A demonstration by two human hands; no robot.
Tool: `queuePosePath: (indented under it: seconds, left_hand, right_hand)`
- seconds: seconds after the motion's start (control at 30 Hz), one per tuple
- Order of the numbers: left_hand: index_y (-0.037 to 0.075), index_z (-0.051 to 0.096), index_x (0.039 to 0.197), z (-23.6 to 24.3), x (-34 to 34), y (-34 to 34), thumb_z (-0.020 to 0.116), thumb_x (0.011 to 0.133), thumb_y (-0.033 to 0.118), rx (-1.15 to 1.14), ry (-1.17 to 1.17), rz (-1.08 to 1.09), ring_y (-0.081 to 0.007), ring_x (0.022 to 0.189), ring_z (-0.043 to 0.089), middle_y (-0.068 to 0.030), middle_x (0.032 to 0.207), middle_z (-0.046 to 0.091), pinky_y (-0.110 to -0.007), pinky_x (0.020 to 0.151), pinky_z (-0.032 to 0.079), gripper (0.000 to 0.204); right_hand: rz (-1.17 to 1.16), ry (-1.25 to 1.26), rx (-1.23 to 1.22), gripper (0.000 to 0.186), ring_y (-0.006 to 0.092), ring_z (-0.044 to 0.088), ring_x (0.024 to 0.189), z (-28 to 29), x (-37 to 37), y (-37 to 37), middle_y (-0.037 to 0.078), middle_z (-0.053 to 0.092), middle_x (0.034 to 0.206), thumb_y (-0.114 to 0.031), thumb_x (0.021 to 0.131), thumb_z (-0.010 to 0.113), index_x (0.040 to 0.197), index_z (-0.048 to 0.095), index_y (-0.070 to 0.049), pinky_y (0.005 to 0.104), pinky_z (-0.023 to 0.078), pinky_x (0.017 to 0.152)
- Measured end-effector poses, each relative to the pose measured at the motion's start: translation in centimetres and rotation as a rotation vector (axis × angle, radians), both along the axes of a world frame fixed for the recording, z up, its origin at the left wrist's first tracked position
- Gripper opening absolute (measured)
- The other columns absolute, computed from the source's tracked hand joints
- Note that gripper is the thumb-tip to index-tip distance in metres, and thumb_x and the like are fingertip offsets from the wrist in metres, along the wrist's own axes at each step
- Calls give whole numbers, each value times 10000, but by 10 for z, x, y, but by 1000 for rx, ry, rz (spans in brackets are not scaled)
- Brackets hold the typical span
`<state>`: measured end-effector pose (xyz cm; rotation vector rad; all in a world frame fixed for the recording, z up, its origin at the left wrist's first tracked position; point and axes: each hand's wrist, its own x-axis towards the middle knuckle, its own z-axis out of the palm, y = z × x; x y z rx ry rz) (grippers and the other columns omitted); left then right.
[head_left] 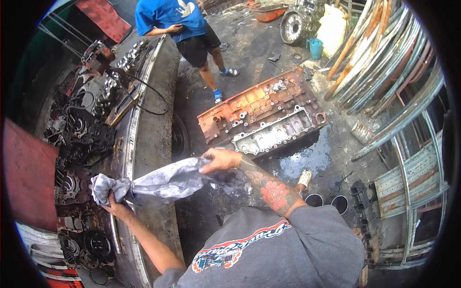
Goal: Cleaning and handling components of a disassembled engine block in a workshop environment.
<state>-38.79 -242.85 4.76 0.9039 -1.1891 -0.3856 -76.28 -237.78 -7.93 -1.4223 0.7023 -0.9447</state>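
Observation:
A grey-white, stained rag (165,182) stretches between my two hands above the edge of the bench (156,129). Its left end is bunched into a thick wad, with my left hand (116,207) gripping it from below. Farther right, my right hand (222,160) is closed on the upper edge of the cloth, and a darker end hangs past it. Beyond that hand a large rusty orange-brown engine block (249,101) lies on the floor, apart from the rag.
Greasy engine parts (86,129) crowd the left bench. A co-worker in a blue shirt (170,19) stands beyond it. Wet oily patches (307,156) darken the floor near the block. Curved metal pipes (384,62) and a rack (408,182) line the right side. Two dark cylinders (340,204) stand nearby.

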Motion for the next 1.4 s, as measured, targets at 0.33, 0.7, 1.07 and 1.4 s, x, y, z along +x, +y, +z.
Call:
queuePosePath:
  seconds: [0.33, 0.7, 1.07, 1.4]
  left_hand:
    - [35, 284, 1399, -87, -56, 18, 375, 928, 440, 556, 672, -629, -275, 1310, 317, -130, 1412, 339, -403, 1076, 283, 629]
    - [47, 314, 1385, -143, -38, -56, 356, 956, 431, 677, 803, -672, -267, 1302, 329, -105, 1403, 363, -386, 1076, 262, 578]
    - [99, 53, 1469, -126, -125, -90, 242, 871, 685, 655, 823, -999, -347, 1374, 181, -196, 1488, 190, -520, 1106, 110, 859]
    - [-25, 6, 1440, -166, -104, -100, 355, 910, 590, 646, 1, -463, -310, 1403, 62, -234, 1501, 88, -340, 1130, 95, 883]
  right_hand:
    - [-798, 119, -499, 974, 367, 378, 1235, 35, 217, -51, 242, 381, 1309, -475, 631, 748, 1305, 326, 88, 464, 314, 1019]
    - [-824, 10, -201, 665, 391, 493, 1122, 14, 176, -113, 261, 492, 1199, -348, 705, 712, 1213, 486, 16, 431, 415, 918]
    - [-920, -91, -36, 397, 313, 632, 879, -27, 102, -296, 174, 644, 924, -303, 701, 768, 899, 634, 14, 400, 490, 754]
    - [-715, 418, 189, 488, 317, 571, 1075, -52, 189, -249, 219, 604, 1102, -225, 733, 706, 1108, 546, 43, 359, 432, 915]
